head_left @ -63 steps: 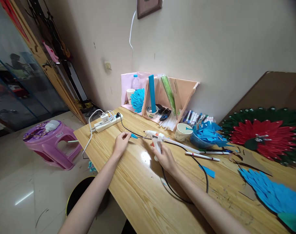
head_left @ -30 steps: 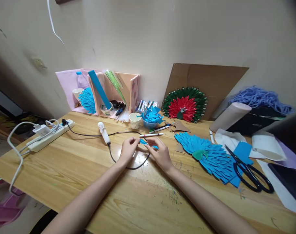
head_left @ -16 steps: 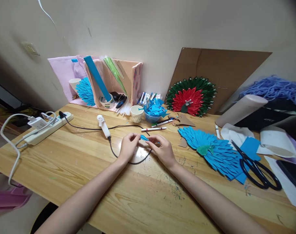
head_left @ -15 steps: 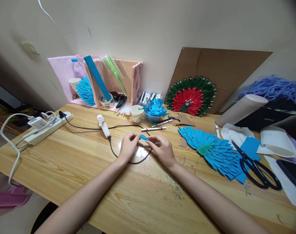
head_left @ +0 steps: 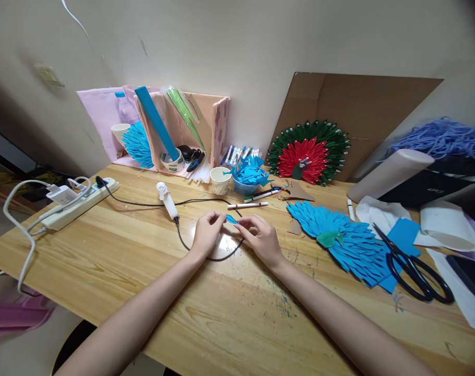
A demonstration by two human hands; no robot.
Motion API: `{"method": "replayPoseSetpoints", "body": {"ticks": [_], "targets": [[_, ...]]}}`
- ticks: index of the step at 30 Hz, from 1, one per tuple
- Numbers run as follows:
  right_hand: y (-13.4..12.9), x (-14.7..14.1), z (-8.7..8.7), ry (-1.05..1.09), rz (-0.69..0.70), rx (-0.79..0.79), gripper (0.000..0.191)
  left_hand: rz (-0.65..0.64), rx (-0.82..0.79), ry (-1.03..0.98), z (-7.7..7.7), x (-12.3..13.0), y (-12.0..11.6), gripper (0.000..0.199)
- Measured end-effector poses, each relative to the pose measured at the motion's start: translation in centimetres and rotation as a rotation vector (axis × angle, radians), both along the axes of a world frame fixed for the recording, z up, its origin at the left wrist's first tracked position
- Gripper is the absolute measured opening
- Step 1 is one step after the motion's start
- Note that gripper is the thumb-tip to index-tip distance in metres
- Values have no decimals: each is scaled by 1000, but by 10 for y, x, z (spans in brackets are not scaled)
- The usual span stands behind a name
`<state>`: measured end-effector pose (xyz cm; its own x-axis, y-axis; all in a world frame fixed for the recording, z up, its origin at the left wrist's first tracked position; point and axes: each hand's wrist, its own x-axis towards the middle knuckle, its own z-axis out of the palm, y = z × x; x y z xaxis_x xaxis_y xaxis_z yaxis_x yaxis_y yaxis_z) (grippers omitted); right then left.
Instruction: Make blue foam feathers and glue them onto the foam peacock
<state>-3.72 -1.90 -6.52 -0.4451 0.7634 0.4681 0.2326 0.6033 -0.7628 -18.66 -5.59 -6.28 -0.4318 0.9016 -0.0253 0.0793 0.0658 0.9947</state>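
A small blue piece [head_left: 232, 219] is pinched between my two hands above the wooden table. My left hand [head_left: 209, 233] holds its left end with thumb and finger. The right end is in the fingertips of my right hand [head_left: 261, 237]. Below them a black cable loops over the table, joined to a white glue gun [head_left: 167, 201] lying to the left. Behind my hands are a red-and-white marker [head_left: 248, 205], a paper cup [head_left: 221, 181] and a bowl [head_left: 245, 187] heaped with blue pieces. A blue feathered fan shape [head_left: 339, 237] with a green centre lies to the right.
Black scissors [head_left: 410, 266] lie at the right over blue sheets. A white power strip [head_left: 81, 203] is at the left. Pink organiser boxes [head_left: 221, 130] and a cardboard sheet [head_left: 358, 104] with a green-and-red fan [head_left: 308, 154] stand against the wall.
The view has shifted very slightly. Both hands keep almost the same place and still hold the blue piece.
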Motion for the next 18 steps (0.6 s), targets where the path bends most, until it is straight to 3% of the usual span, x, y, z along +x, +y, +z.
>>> {"method": "replayPoseSetpoints", "body": {"ticks": [18], "targets": [[-1,0,0,-14,-19,-45,14,-7,18,24,0,0,-2,22]]}}
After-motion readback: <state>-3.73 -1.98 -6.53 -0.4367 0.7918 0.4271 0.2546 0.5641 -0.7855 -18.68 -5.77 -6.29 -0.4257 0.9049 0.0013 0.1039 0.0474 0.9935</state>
